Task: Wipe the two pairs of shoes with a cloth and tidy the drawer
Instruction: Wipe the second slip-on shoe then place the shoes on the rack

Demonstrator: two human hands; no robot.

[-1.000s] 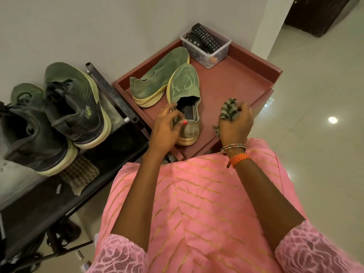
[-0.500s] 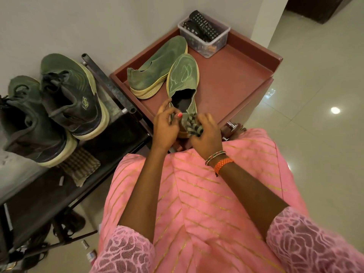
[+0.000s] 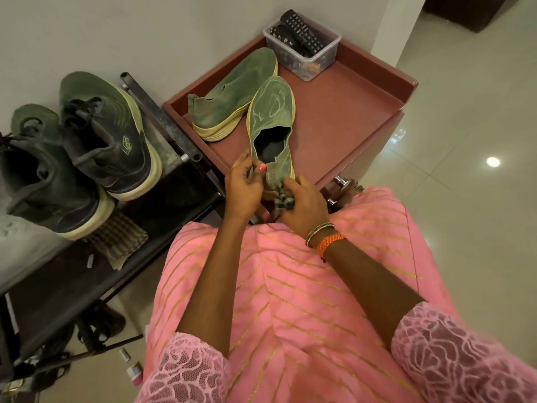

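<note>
Both hands at heel of near green slip-on shoe (image 3: 271,123), on red tray-top cabinet (image 3: 348,112).

Left hand (image 3: 242,189) pinches the heel edge; right hand (image 3: 305,203) grips a bunched striped cloth (image 3: 282,199) against the heel. Second slip-on (image 3: 232,91) lies on its side just behind, touching. Clear box of remotes (image 3: 302,42) at the far corner. Two dark sneakers (image 3: 87,141) on black rack to left, checked cloth (image 3: 122,239) beneath.

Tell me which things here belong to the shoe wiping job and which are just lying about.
Part of the job:
- near green slip-on, gripped by left hand
- striped cloth in right hand
- other green slip-on
- dark sneakers
- red tray top

Lying about:
- tub of remotes
- checked rag on black rack
</note>
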